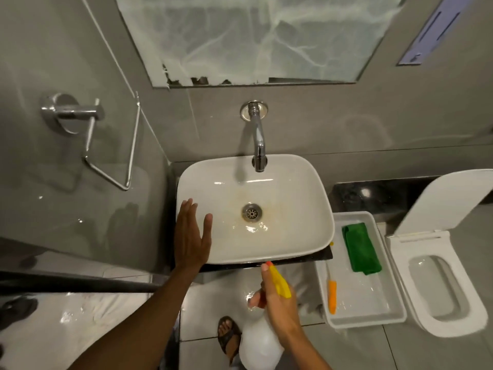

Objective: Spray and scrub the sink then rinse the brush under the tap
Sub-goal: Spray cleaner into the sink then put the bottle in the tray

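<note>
A white countertop sink (301, 236) sits in the middle, with brownish stains around its metal drain (251, 212). A chrome tap (258, 140) comes out of the wall and ends over the sink's back edge. My left hand (192, 236) is flat and open over the sink's left rim, holding nothing. My right hand (277, 303) grips a white spray bottle (260, 345) with a yellow nozzle (281, 283), just in front of the sink's front edge, nozzle towards the basin. The orange-handled brush (331, 293) lies in a white tray (394, 311) to the right.
A folded green cloth (360, 248) lies in the same tray. A white toilet (440, 284) with raised lid stands at far right. A chrome towel holder (88, 134) is on the left wall. A mirror (253, 36) hangs above the tap. A sandalled foot (228, 335) is on the floor below.
</note>
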The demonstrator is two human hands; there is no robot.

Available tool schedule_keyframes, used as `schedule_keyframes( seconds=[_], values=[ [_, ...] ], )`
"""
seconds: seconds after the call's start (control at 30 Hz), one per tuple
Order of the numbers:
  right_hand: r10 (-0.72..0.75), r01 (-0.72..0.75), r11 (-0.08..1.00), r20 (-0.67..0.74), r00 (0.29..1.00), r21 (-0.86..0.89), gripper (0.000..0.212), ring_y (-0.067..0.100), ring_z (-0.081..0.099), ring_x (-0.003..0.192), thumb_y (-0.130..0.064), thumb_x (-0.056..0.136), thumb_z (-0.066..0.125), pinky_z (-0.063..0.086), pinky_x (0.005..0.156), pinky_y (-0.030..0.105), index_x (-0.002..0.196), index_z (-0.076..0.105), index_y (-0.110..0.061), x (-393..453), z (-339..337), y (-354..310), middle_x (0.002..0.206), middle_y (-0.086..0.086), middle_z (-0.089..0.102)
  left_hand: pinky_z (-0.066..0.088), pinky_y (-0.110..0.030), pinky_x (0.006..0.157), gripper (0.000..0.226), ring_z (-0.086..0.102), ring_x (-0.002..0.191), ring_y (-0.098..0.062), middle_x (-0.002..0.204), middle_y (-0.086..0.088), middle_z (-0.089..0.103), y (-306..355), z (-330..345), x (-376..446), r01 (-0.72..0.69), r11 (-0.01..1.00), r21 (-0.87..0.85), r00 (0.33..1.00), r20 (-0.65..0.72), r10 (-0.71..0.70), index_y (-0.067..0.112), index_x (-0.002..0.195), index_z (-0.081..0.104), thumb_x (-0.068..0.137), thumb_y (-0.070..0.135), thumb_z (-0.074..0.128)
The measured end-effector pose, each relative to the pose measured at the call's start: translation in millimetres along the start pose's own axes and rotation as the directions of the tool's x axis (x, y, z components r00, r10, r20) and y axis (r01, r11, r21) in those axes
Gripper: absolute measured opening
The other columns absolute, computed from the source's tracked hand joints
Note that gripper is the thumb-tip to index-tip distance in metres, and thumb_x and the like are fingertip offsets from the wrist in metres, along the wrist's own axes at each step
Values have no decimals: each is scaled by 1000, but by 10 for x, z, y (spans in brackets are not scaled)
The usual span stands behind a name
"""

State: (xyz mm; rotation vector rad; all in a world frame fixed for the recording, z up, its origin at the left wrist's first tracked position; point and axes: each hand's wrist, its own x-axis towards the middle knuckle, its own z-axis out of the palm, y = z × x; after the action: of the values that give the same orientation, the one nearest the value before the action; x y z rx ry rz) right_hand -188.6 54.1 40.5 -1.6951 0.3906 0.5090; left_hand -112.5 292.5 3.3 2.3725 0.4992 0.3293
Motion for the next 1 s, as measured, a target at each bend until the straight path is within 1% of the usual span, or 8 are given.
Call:
schedule_keyframes(
  seconds=[0.17,0.27,0.37,0.5,0.6,0.77,0.9,1.0],
  values=[
    [52,-49,970,-5,999,239,59,24,81,103,-66,101,55,60,95,43,93,78,-12,101,25,-76,100,14,84,33,-45,131,83,37,162,-27,172,-8,42,-104,26,-19,9,1000,-4,1000,-10,-9,13,159,47,108,73,23],
    [-14,24,996,-106,994,91,55,19,80,75,-73,100,47,61,91,42,88,74,-27,138,6,-113,69,6,79,35,-45,129,82,39,160,-28,172,-7,43,-114,44,-18,12,1000,1,1000,-13,-12,14,158,48,107,74,23],
    [-18,29,995,-117,993,97,48,20,75,64,-71,98,54,64,91,47,118,74,-32,148,-40,-171,57,5,69,39,-47,128,82,42,158,-29,170,-7,46,-129,55,-11,16,1000,8,1000,-18,-16,15,156,49,107,75,23],
    [-1,37,963,-133,991,268,41,31,82,101,-51,106,55,58,105,54,116,70,-14,147,-194,-250,97,17,83,42,-50,126,82,45,156,-30,168,-8,48,-126,58,-8,14,1000,18,1000,-11,-14,15,154,52,107,75,23],
    [-28,74,941,-142,989,331,43,28,76,119,-47,111,46,50,114,51,137,68,-22,101,-268,-255,116,12,83,41,-49,126,82,46,155,-31,167,-8,50,-124,56,-5,5,1000,21,1000,-17,-5,14,153,53,107,75,23],
    [36,27,923,-158,987,384,76,22,78,114,-62,106,42,51,113,44,116,74,6,135,-363,-291,114,8,84,45,-52,124,83,51,152,-33,163,-11,54,-121,67,-5,-14,1000,25,999,-30,14,11,150,56,107,75,25],
    [-40,127,958,-319,947,258,67,12,82,82,-67,100,46,60,76,10,91,73,-7,108,-476,-262,83,3,85,46,-53,123,83,52,150,-34,162,-11,55,-120,69,-6,-23,999,28,999,-31,24,11,149,56,107,74,26],
    [-59,145,973,-410,910,182,62,16,65,52,-70,95,53,66,65,28,63,59,-17,27,-564,-230,51,2,61,47,-54,123,84,53,150,-35,162,-12,56,-120,72,-6,-27,999,27,999,-25,27,10,149,57,106,74,25]
  ],
)
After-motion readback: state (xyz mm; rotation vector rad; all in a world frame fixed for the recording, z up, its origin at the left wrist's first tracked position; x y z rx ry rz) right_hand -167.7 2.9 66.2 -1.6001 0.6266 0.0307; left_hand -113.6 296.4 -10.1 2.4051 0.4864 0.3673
